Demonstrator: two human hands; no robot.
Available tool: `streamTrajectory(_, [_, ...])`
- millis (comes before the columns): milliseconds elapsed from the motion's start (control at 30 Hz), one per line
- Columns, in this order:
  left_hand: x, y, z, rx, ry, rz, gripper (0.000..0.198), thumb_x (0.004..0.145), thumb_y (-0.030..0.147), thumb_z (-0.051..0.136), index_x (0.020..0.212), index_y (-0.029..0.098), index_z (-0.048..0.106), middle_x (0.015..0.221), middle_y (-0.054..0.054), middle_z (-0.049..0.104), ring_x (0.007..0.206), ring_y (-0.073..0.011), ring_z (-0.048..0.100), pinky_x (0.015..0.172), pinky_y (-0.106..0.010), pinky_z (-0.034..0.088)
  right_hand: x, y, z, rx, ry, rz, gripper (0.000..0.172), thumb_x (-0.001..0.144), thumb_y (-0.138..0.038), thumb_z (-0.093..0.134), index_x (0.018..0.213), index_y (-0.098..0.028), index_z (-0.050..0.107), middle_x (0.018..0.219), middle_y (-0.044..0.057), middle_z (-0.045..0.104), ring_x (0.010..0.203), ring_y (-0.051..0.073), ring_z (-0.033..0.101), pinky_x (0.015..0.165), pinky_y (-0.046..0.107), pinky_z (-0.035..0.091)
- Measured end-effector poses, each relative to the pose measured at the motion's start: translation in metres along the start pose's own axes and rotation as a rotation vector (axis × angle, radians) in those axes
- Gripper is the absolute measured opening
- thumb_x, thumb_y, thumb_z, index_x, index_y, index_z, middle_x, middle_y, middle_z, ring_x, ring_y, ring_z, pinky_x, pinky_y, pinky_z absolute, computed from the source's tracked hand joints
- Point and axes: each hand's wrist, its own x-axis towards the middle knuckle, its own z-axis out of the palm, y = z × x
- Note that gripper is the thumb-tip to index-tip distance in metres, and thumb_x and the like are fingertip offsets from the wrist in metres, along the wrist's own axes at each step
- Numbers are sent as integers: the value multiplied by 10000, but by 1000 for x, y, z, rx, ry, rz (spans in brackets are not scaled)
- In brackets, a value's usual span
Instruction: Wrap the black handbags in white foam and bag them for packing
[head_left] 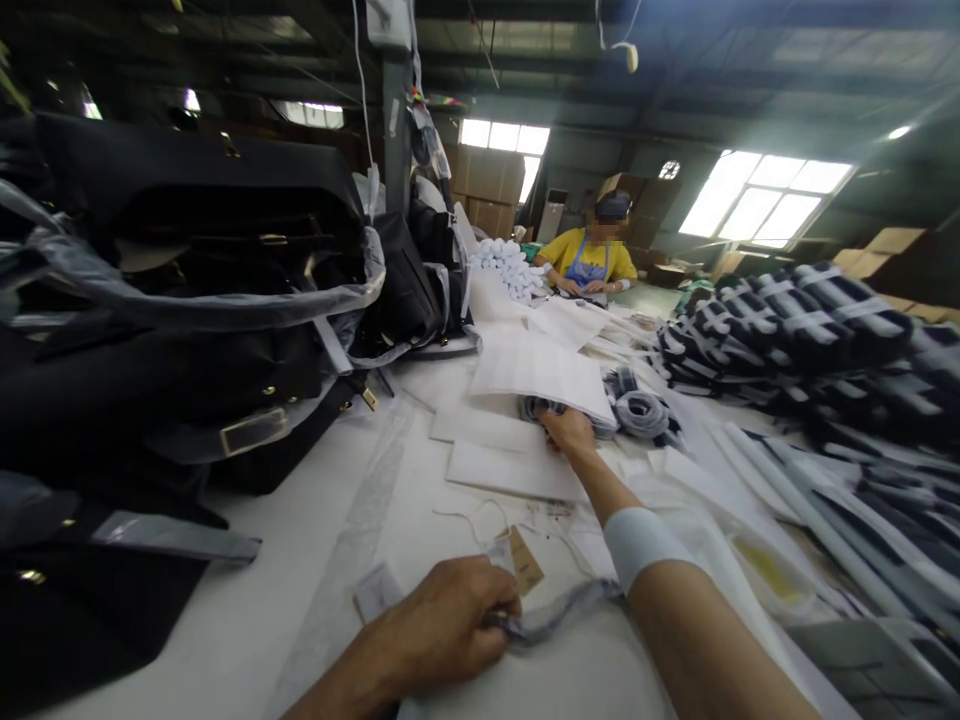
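Observation:
Low in the view, my left hand (469,615) is closed round the end of a dark strap in clear film (566,608). That strap runs right toward my right forearm. Beside the left hand lie a brown paper tag (523,562) and a white tag (377,592) with thin string. Farther ahead, my right hand (571,432) reaches to the front of a pile of rolled straps, its fingers curled at a roll (541,406) under a white foam sheet (540,375). The fingertips are partly hidden there. Another rolled strap (643,412) sits just to the right.
Black handbags (285,400) with film-wrapped handles crowd the left side. On the right is a heap of wrapped black straps (795,320). More white sheets (510,468) lie mid-table. A co-worker in yellow (592,258) sits at the far end, near a white pile (508,268).

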Motion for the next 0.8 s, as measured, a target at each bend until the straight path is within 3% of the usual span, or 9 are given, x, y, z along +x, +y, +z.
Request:
streamTrajectory(67, [-2,1,2,-18,-44,50,228,743,159,650,933,282,627,948,51,666,919,-140,609,849,-220,431,2,-2,-4,-38,19,17,346,936,-430,584,1080,-122,649,1011,117,700,866,202,682,769,359,553])
streamTrajectory(167, [-2,-3,5,1,2,133,233,803,157,637,1002,278,629,1103,26,671,1099,-164,589,1007,-266,398,2,-2,-26,-82,39,21,308,893,-322,583,1086,-95,659,1072,209,690,943,262,685,768,338,536])
streamTrajectory(267, [2,-12,7,56,93,115,271,858,160,602,1108,265,618,1356,-10,593,1356,-217,439,1184,-389,240,-8,6,-62,-110,-10,15,299,833,-238,570,1068,-77,659,1060,225,688,841,268,701,662,312,533])
streamTrajectory(367, [8,-23,9,113,170,-31,289,856,132,588,1121,241,624,1445,-26,536,1437,-251,342,1221,-477,141,-38,24,-103,-101,-141,0,241,797,-207,559,979,-93,667,894,146,708,660,212,678,550,276,510])
streamTrajectory(500, [13,-26,8,113,271,-127,226,808,96,601,993,213,660,1349,-51,612,1383,-255,419,1192,-453,222,-107,48,-138,2,-325,-105,230,798,-255,563,959,-128,668,775,49,692,646,168,645,557,239,490])
streamTrajectory(633, [13,-16,1,107,332,-168,142,788,125,603,884,197,679,1060,-66,709,1141,-262,592,1021,-393,408,-184,51,-126,98,-550,-400,317,815,-346,591,1060,-164,679,896,49,723,752,181,657,666,267,496])
streamTrajectory(733, [12,-10,-3,89,322,-168,128,805,176,586,872,193,694,955,-49,718,960,-224,646,865,-311,466,-223,34,-91,-147,-456,-621,284,829,-284,602,1091,-222,693,986,45,727,868,204,662,767,294,475])
streamTrajectory(800, [10,-8,-4,71,299,-151,150,824,199,560,880,190,699,922,-33,723,888,-194,657,795,-269,471,-233,21,-65,-335,-373,-679,279,839,-252,611,1106,-249,687,1056,47,720,955,221,658,809,302,457])
